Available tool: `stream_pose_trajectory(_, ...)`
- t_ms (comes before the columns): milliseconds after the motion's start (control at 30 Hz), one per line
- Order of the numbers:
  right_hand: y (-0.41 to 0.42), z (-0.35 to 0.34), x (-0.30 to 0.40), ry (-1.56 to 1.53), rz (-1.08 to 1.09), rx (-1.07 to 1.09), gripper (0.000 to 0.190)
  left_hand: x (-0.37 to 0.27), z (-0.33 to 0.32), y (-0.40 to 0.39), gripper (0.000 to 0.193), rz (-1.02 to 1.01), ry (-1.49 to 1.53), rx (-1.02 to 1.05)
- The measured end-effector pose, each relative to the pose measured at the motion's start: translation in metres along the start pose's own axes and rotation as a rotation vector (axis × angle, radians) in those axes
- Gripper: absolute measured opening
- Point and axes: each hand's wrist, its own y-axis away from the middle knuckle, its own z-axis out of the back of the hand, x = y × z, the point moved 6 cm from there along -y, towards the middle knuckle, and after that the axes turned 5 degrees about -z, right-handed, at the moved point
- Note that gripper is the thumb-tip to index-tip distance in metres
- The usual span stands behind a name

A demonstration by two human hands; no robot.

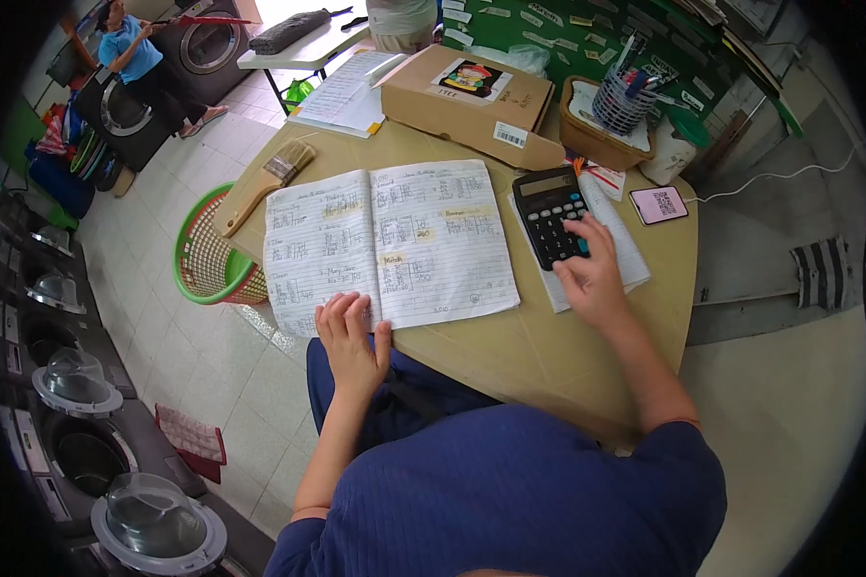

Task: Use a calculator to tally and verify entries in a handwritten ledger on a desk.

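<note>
An open lined notebook [444, 281] with handwritten entries lies on the yellowish table. My left hand [350, 339] rests on its lower edge near the centre fold, fingers slightly spread and gripping nothing. To the right, a black desk calculator [541, 234] lies on a second notebook or stack of lined paper [620, 245]. Over the calculator's lower right keys is my right hand [588, 278], with its fingers bent and the thumb near the bottom edge. Whether a fingertip presses a key cannot be told.
A cardboard box [433, 108], a pen basket [624, 101] and a phone [658, 206] on a cable line the table's back. A wooden brush [263, 187] lies left, above a plastic laundry basket [206, 267]. Washing machines [86, 447] stand left; a person [133, 61] stands farther off.
</note>
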Motion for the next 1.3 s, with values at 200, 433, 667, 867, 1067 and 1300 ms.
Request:
stream_pose_trajectory(200,0.007,0.021,-0.055,-0.282,-0.32,-0.274,0.014,0.003,0.004,-0.001,0.043,0.022,0.018,-0.004)
stream_pose_trajectory(433,0.011,0.012,-0.071,-0.112,-0.221,-0.157,0.018,0.003,0.01,0.001,0.053,0.028,0.092,-0.124)
stream_pose_trajectory(667,0.018,0.0,-0.082,-0.196,-0.275,-0.163,0.02,0.021,0.026,0.02,0.053,0.108,0.189,-0.279)
stream_pose_trajectory(867,0.015,0.005,-0.068,-0.13,-0.266,-0.147,0.017,0.012,0.03,0.015,0.045,0.078,0.092,-0.226)
stream_pose_trajectory(1067,0.009,-0.003,-0.045,-0.127,-0.14,-0.171,0.016,0.015,0.029,0.015,0.039,0.108,0.1,-0.204)
stream_pose_trajectory(1300,-0.007,-0.007,-0.007,-0.022,-0.012,-0.049,0.012,0.017,0.021,0.013,0.044,0.124,0.109,-0.166)
